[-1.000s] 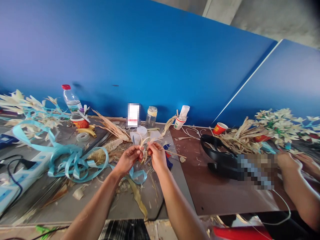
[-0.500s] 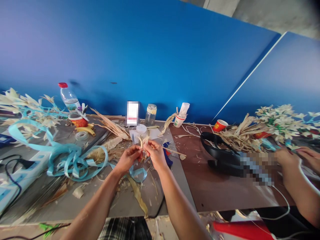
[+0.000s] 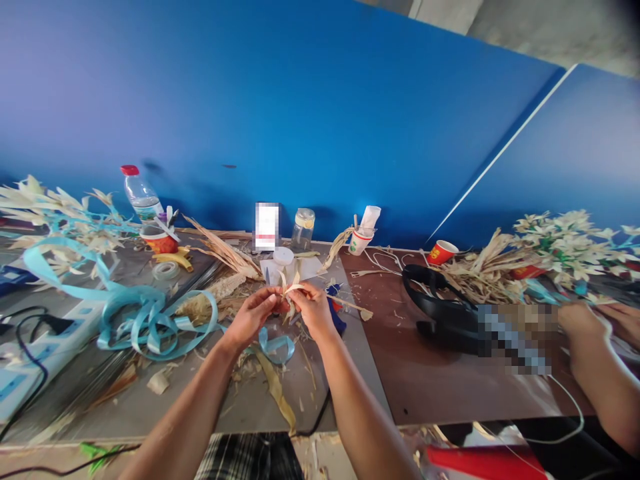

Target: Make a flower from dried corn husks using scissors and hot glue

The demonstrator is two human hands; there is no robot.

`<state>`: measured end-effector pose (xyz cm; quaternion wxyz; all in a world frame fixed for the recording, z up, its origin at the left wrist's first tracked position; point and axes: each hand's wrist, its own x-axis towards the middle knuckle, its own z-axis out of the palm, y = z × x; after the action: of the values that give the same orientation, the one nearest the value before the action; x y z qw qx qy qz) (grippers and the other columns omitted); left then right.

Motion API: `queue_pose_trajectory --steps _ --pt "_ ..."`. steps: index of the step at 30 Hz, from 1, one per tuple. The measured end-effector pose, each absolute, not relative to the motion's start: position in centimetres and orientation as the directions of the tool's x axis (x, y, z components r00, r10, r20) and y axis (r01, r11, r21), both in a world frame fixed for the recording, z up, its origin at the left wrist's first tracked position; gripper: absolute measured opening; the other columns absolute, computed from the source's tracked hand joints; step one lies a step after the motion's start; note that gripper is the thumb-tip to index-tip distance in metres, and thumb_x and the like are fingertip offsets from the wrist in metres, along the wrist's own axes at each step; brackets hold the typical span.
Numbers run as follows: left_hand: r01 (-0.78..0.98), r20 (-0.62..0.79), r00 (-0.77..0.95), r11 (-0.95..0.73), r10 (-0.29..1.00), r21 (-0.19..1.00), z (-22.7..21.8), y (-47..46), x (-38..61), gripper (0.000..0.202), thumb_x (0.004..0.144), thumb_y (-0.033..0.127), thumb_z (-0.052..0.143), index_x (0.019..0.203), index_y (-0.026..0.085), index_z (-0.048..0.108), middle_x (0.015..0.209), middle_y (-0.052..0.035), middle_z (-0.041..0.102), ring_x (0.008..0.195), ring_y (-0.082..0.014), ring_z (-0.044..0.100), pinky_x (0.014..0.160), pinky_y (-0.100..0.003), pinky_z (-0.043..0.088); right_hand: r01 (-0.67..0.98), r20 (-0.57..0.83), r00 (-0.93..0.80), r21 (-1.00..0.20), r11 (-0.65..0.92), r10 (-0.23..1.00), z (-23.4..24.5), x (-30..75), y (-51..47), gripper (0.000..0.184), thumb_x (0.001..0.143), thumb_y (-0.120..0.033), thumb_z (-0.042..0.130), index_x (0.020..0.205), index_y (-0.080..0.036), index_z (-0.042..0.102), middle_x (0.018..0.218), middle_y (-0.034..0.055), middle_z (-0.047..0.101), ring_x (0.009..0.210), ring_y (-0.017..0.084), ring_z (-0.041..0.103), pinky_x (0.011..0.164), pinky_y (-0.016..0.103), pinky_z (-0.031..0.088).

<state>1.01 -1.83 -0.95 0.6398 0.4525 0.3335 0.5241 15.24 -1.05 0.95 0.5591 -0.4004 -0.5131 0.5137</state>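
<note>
Near the middle of the table, my two hands meet around a small flower of pale dried husk strips [image 3: 290,287], its petals pointing upward. The fingers of my left hand [image 3: 256,315] are closed in a pinch at its left side. Opposite, my right hand [image 3: 314,312] pinches the flower's base and right petals. The fingers cover most of the base. A thin pale stick [image 3: 353,305] shows just right of my right hand; whether it touches the hand I cannot tell. Below the hands lies a loop of light blue ribbon [image 3: 277,347] beside a yellowish husk strip [image 3: 276,393].
Tangled blue ribbon [image 3: 145,323] and a white power strip [image 3: 55,363] are at left. Behind the hands stand a lidded jar [image 3: 303,230], a phone [image 3: 267,227] and a paper cup [image 3: 360,241]. A black headset [image 3: 440,310] lies right, near another person's arm [image 3: 600,373].
The pale petals now spread wider above my fingers, one leaning over my right hand. Both hands keep their pinch in nearly the same place. The thin stick's visible part has shortened.
</note>
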Motion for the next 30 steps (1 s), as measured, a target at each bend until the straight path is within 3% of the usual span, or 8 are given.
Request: queue_pose_trajectory --steps 6,11,17,30 --pt "-0.367 0.070 0.169 -0.003 0.983 0.930 -1.2 -1.6 1.0 0.027 0.067 0.034 0.072 0.081 0.014 0.062 0.069 -0.0016 0.063 0.064 -0.0106 0.056 0.066 -0.024 0.044 -0.074 0.229 -0.061 -0.972 0.224 0.972 0.3 15.1 -0.8 0.015 0.067 -0.030 0.064 0.071 -0.016 0.067 0.066 -0.0015 0.057 0.053 0.008 0.047 0.050 0.021 0.036" --pt "-0.495 0.098 0.214 0.022 0.972 0.869 -1.1 -1.8 1.1 0.023 0.066 0.027 0.074 0.079 0.014 0.060 0.069 -0.0010 0.063 0.065 -0.0104 0.057 0.067 -0.024 0.044 -0.318 0.083 -0.044 -0.946 0.065 0.996 0.1 15.5 -0.3 0.017 0.068 -0.030 0.064 0.076 -0.016 0.066 0.054 -0.0028 0.058 0.049 0.010 0.050 0.054 0.023 0.040" --pt "-0.510 0.139 0.306 0.039 0.942 0.859 -0.4 -2.2 1.5 0.031 0.069 0.025 0.072 0.094 0.017 0.055 0.067 -0.0003 0.062 0.059 -0.0101 0.055 0.058 -0.023 0.041 -0.492 0.055 -0.104 -0.870 -0.003 0.993 0.8 15.4 -0.5 0.019 0.065 -0.030 0.067 0.076 -0.015 0.064 0.048 -0.0035 0.057 0.044 0.011 0.052 0.050 0.025 0.041" --pt "-0.442 0.140 0.329 0.021 0.934 0.897 -1.4 -1.8 1.3 0.024 0.070 0.028 0.071 0.086 0.013 0.062 0.066 -0.0025 0.063 0.061 -0.0110 0.055 0.061 -0.024 0.041 -0.360 0.102 -0.127 -0.932 0.050 0.987 0.9 15.6 -0.9 0.014 0.067 -0.027 0.065 0.073 -0.014 0.066 0.045 -0.0059 0.049 0.039 0.005 0.037 0.042 0.019 0.026"
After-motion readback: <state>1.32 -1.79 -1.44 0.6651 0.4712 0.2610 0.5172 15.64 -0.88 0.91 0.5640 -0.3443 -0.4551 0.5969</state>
